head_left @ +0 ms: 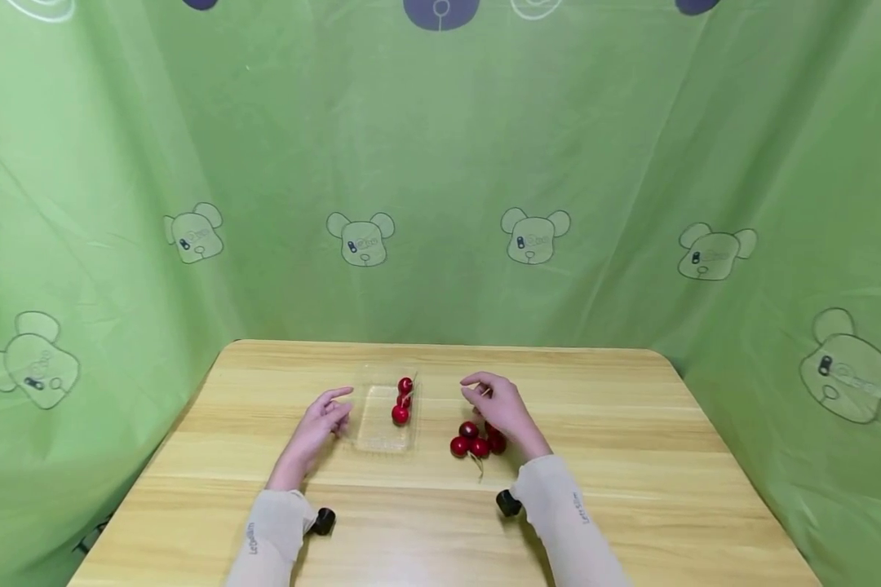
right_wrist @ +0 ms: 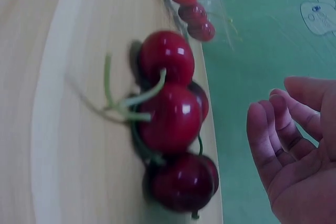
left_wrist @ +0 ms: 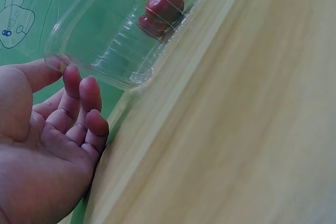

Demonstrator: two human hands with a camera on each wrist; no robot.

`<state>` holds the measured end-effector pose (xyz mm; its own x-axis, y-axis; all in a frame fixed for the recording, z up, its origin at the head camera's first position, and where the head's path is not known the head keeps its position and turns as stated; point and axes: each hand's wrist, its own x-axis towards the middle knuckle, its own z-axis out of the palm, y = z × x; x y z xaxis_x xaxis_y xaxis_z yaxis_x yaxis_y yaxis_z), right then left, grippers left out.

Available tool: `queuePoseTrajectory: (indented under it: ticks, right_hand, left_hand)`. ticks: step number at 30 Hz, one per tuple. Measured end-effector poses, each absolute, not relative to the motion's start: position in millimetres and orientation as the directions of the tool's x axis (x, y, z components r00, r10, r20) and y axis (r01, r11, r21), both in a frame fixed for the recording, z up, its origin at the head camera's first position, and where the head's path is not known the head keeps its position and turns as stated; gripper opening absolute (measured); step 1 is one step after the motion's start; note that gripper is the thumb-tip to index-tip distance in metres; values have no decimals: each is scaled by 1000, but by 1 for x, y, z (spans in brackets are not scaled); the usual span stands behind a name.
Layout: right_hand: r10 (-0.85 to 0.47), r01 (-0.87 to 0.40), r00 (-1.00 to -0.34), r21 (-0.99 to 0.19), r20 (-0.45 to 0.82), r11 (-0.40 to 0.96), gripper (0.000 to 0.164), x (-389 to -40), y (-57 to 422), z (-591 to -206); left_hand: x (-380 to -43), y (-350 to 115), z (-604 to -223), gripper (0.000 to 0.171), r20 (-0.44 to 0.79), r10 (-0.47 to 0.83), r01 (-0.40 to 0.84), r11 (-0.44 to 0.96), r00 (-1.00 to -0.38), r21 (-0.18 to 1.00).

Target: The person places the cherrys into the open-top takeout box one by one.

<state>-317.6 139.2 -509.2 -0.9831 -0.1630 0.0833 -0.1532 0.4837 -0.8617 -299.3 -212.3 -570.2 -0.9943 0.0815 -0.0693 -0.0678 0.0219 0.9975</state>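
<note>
A clear plastic container (head_left: pixel 385 447) stands on the table with three cherries (head_left: pixel 400 415) along its right side. My left hand (head_left: pixel 321 425) is at the container's left edge, fingers loosely bent. In the left wrist view, its thumb and fingertips (left_wrist: pixel 72 73) lie at the container's corner; whether they touch it I cannot tell. My right hand (head_left: pixel 501 405) hovers above and behind a cluster of loose cherries (head_left: pixel 479 447), some with green stems. Between its loosely curved fingers (right_wrist: pixel 257 124) nothing shows in the right wrist view. The hand and wrist partly cover the cluster in the head view.
The wooden table (head_left: pixel 624 489) has rounded far corners. A green curtain (head_left: pixel 440 147) with bear prints encloses it at the back and both sides. Small black devices (head_left: pixel 509 503) are worn at both wrists, by the light sleeves (head_left: pixel 568 514).
</note>
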Motion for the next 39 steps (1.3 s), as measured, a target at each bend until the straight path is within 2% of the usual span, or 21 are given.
queuePoseTrajectory:
  ticks: [8,20,26,39]
  right_hand:
    - [-158,-154,-984,-838,82,523,27,-315,157,-512]
    - [-162,-144,-985,-789,57,598,21,-317,180,-522]
    - [-184,-120,-983,-770,3,627,21,-317,183,-532]
    - [-247,-151,-969,-744,-19,651,14,-321,178,-542]
  left_hand:
    - [-299,-212,-570,47,-71,88,-69,23,-994,997]
    - [-301,-212,-572,46,-65,88,-64,13,-994,998]
    - [-301,-213,-572,45,-61,87,-60,14,-994,998]
    - [-301,-213,-571,47,-67,92,-67,-4,-994,998]
